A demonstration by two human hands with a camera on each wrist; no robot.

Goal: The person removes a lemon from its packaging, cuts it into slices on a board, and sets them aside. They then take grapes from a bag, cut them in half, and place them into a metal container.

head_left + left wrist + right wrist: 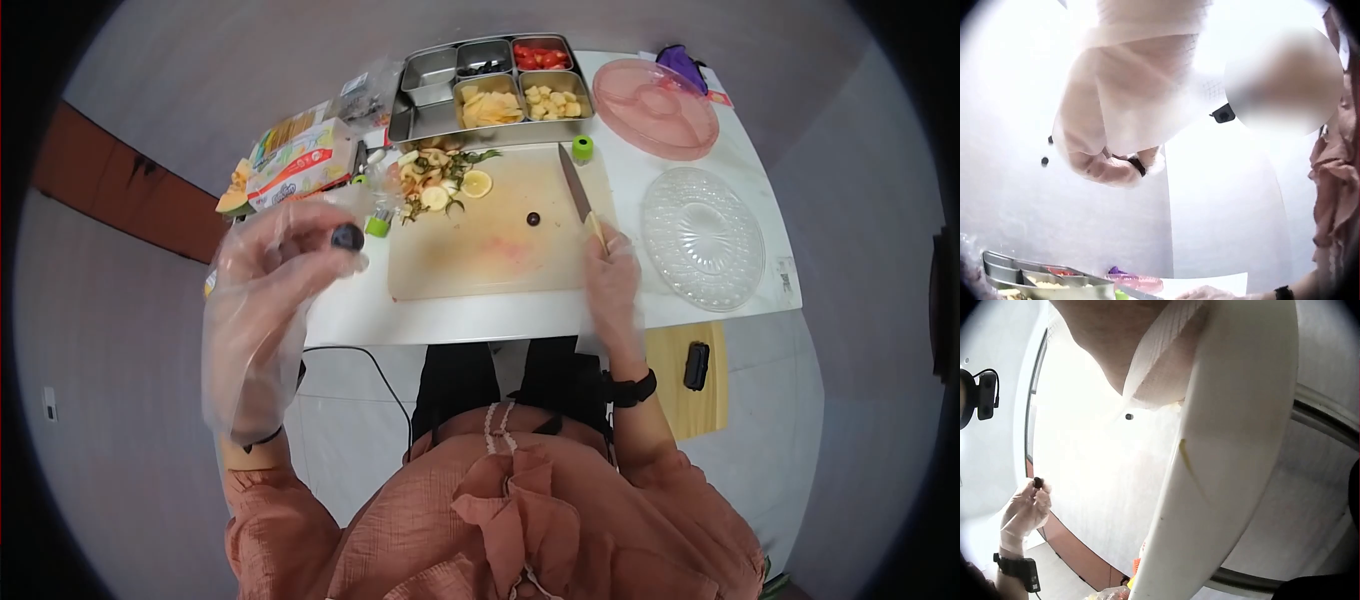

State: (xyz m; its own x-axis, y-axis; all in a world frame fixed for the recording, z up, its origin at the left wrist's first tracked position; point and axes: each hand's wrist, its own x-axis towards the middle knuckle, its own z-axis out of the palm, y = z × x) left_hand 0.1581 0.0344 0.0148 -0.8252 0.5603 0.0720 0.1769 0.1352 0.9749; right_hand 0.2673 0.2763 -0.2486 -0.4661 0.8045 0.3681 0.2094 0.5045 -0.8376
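In the head view, the gloved left hand (270, 270) is raised at the table's left side and pinches a dark round fruit (347, 237) between thumb and fingers. The gloved right hand (612, 285) grips the handle of a knife (575, 185), whose blade lies over the right part of the cutting board (480, 275). A second small dark fruit (533, 219) sits on the board. Lemon slices (477, 183) and a heap of peels (425, 170) are at the board's upper left. In the left wrist view the left hand (1125, 106) shows its curled fingers around the dark fruit (1138, 166).
Behind the board stands a metal tray (400, 125) with compartments of cut fruit. A pink divided plate (655, 110) and a clear glass plate (703, 240) lie on the right. A tissue pack (300, 165) is at the left, with green-capped items (582, 148) near the board.
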